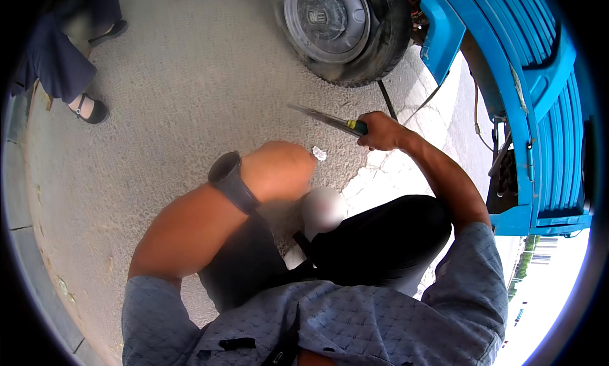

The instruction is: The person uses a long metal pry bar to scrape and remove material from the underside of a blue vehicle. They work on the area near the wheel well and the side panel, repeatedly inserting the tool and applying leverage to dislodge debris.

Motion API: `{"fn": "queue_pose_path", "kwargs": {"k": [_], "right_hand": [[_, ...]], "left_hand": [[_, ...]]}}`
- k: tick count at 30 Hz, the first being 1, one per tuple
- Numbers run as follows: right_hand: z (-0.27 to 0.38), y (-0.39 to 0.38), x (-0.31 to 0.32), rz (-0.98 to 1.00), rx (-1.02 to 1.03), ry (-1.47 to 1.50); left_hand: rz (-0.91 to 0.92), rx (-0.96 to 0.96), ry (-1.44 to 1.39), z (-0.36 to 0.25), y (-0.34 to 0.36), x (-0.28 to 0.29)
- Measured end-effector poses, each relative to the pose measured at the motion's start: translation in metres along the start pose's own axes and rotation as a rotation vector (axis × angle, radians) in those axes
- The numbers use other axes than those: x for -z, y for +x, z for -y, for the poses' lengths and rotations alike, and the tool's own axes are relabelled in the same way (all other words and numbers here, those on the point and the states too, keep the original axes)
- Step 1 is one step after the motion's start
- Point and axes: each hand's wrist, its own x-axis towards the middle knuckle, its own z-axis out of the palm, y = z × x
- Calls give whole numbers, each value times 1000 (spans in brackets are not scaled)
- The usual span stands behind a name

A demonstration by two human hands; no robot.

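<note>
My right hand (382, 132) is closed around the dark green and yellow handle (356, 126) of a long tool with a narrow, tapering metal blade (325, 117). The blade points left over the pavement; whether it is a knife or a saw is too unclear to tell. My left hand (282, 169), below a dark wristband (233, 182), hangs in front of my left knee. It is smooth and blurred, with its fingers hidden. Right beside it shows a small crumpled white scrap (319, 153); I cannot tell whether the hand touches it.
A vehicle wheel (330, 23) stands ahead, beside a blue vehicle body (539, 99) on the right. A thin dark rod (387, 100) slants down below the tire. Another person's shoe (92, 109) and dark trouser legs are at the far left, near a kerb (19, 182).
</note>
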Motion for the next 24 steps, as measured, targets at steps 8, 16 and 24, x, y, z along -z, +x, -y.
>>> {"fn": "queue_pose_path", "kwargs": {"k": [8,16,24], "right_hand": [[-28,50,-18,-283,122,-109],[-56,133,-129,-221,153,92],[-97,172,-226,-77,172,108]], "left_hand": [[-51,27,-15,13,-19,1],[-101,378,-29,45,-31,9],[-325,283,139,44,62,71]]}}
